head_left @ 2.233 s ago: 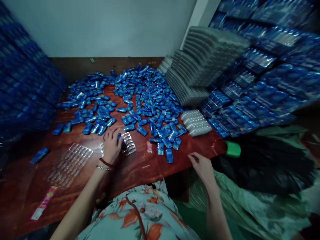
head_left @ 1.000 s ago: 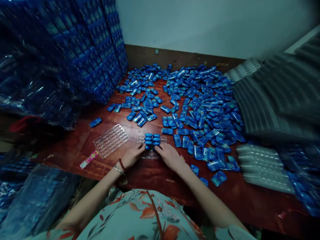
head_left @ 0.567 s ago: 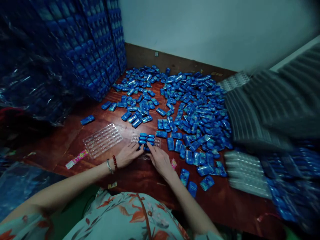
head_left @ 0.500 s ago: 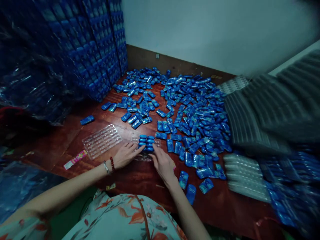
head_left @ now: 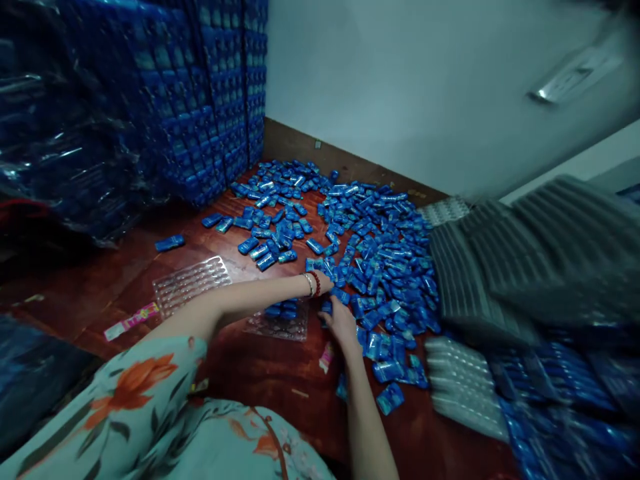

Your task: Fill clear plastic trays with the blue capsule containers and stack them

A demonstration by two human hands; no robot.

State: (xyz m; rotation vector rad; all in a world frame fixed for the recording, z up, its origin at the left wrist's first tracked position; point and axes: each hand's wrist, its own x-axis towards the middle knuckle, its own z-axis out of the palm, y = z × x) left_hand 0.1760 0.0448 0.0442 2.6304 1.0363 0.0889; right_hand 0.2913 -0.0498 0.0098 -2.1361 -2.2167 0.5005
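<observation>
My left hand [head_left: 324, 283] reaches across to the near left edge of a heap of small blue packets [head_left: 385, 267]; its fingers are bent down among them and mostly hidden. Just below it, my right hand [head_left: 344, 325] curls its thumb and fingers around a blue packet [head_left: 327, 307]. A clear plastic blister tray [head_left: 280, 329] lies left of the hands, with a few blue packets [head_left: 281, 309] in its cavities, partly covered by my left forearm. Farther left is another clear blister tray [head_left: 193, 283] with no packets in it.
Tall stacks of wrapped blue packs [head_left: 220, 100] stand at the back left against the wall. Stacked trays [head_left: 480, 267] rise on the right, with pale trays [head_left: 465, 387] and blue packs [head_left: 565, 400] below. A pink-and-white strip [head_left: 131, 321] lies on the reddish table [head_left: 280, 373].
Both hands have left the blister tray. My left hand has swung right to the heap, and my right hand has shifted to the packets beside it. The head view has tilted up.
</observation>
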